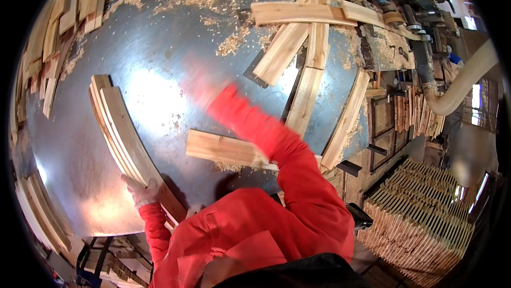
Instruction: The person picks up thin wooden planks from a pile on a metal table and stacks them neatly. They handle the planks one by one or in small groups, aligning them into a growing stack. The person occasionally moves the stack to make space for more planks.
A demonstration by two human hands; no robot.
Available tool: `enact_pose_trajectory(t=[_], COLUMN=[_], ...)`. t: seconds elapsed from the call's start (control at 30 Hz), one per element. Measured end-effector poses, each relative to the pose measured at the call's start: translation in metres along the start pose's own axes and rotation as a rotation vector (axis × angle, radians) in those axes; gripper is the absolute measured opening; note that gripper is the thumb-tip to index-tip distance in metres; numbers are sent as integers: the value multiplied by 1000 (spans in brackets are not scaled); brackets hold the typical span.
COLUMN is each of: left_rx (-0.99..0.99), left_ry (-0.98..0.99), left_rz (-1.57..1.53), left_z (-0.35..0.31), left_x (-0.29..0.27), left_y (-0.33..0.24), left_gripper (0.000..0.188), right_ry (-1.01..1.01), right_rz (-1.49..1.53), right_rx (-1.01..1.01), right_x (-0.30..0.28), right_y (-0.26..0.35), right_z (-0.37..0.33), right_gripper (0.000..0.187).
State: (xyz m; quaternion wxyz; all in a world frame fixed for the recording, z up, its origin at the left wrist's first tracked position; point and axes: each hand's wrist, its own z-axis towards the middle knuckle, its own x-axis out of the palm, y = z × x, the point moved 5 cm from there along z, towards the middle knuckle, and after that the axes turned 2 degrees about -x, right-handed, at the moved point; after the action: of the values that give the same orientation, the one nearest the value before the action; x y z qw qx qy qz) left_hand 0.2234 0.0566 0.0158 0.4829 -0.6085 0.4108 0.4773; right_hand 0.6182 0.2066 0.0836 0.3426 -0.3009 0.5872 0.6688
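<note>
The left hand (142,191), in a pale worn work glove, is closed around the near end of a stack of curved pale wooden slats (122,134) that lies on the shiny sawdust-strewn metal surface (159,38) and arcs away from the person. The right hand (198,83), on a red-sleeved arm, is a motion blur above the middle of the surface, so I cannot tell whether it is open or closed. Just beside that arm lies a straight flat wooden board (223,149). Farther off, several straight wooden boards (303,38) lie crossed over one another. A grey ribbed hose (463,83) curves at the right.
</note>
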Motion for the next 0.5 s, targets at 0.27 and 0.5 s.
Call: enact_pose_trajectory(t=[0.27,0.5], left_rx=[-36,561], left_ry=[54,21], left_rz=[-80,-300], left_z=[10,68], left_x=[-23,-77], left_y=[116,-172], left_gripper=[112,83], right_ry=[386,962], right_rz=[-781,-719], right_rx=[147,-137], right_x=[-135,-82], right_y=[-230,-139], right_z=[96,53], right_gripper=[113,64])
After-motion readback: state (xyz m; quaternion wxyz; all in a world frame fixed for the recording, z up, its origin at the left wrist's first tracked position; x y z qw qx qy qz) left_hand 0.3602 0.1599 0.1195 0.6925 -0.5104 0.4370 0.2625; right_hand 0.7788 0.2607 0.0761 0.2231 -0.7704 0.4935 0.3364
